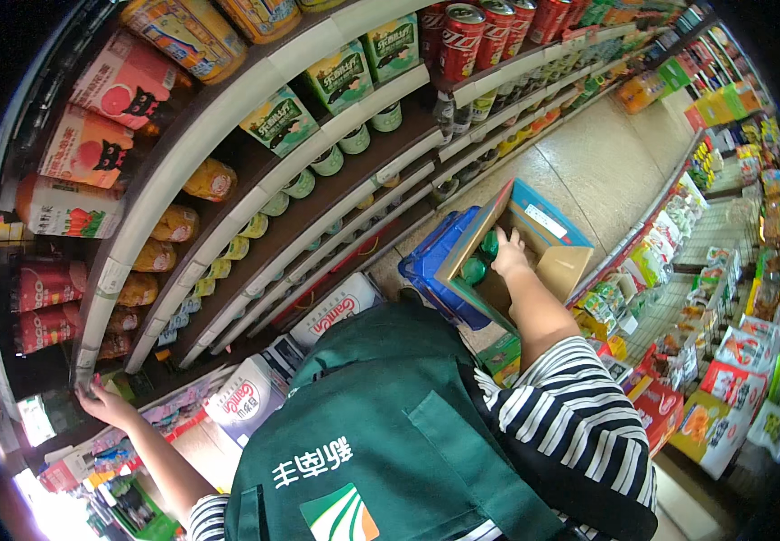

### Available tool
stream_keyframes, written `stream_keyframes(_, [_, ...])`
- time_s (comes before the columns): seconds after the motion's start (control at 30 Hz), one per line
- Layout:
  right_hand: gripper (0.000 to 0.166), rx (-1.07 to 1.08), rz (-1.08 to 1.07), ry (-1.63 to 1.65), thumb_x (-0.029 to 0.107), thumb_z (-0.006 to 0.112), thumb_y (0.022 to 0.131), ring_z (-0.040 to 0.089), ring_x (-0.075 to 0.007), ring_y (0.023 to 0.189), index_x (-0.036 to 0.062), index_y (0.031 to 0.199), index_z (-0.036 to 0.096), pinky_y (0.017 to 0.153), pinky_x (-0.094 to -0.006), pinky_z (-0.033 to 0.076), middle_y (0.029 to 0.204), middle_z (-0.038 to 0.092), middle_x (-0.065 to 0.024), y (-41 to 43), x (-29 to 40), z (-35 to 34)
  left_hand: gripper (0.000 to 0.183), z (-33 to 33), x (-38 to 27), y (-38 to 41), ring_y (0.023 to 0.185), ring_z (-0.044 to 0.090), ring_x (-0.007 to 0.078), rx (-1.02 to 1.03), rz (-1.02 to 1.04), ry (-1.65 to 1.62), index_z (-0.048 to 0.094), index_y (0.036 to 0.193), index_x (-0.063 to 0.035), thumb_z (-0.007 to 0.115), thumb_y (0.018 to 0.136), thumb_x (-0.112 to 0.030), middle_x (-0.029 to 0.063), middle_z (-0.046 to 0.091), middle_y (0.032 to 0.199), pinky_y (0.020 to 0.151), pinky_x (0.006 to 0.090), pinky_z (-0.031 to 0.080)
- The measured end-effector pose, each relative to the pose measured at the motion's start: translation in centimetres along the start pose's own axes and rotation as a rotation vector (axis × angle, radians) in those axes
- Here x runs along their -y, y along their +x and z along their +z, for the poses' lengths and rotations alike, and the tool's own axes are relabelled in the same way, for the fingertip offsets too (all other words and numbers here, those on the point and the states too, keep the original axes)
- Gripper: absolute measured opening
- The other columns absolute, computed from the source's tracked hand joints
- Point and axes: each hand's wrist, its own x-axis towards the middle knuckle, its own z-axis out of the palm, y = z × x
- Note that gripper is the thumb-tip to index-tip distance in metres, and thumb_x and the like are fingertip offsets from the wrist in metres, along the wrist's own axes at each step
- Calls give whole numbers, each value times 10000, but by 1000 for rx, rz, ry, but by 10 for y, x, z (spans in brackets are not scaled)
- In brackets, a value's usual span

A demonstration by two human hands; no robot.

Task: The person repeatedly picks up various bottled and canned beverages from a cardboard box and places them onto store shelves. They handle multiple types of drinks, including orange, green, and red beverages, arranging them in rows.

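Note:
My right hand (510,251) reaches into an open cardboard box (556,223). Its fingers touch a green round-ended container (490,245), and a similar green container (474,270) lies beside it; the hand's grip is partly hidden. The box rests tilted on a blue plastic crate (430,253) on the floor. Far to the left, my left hand (102,404) is at the end of a shelf's pale front edge, its fingers against the edge. A dark green apron covers my front, over striped sleeves.
Curved-looking shelves (326,138) hold bottles, cartons and red cans (463,40). White and purple cases of bottled water (336,308) stand by the bottom shelf. Packaged snacks (647,247) fill a low display on the right. A tiled aisle (586,155) runs between them.

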Motion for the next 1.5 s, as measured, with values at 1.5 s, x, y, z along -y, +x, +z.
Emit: stream_keyframes(1.5, [765,216,-1448,381,150,691,510,487,-248,1087,113,1243,474,967,-336,358,1100,506,-106,-371,293,-156,862,-63,-199,-104,1174,437,385,1004,357,-1005,300,1293,46,770,657,-297,257,407,1274,992,409,367])
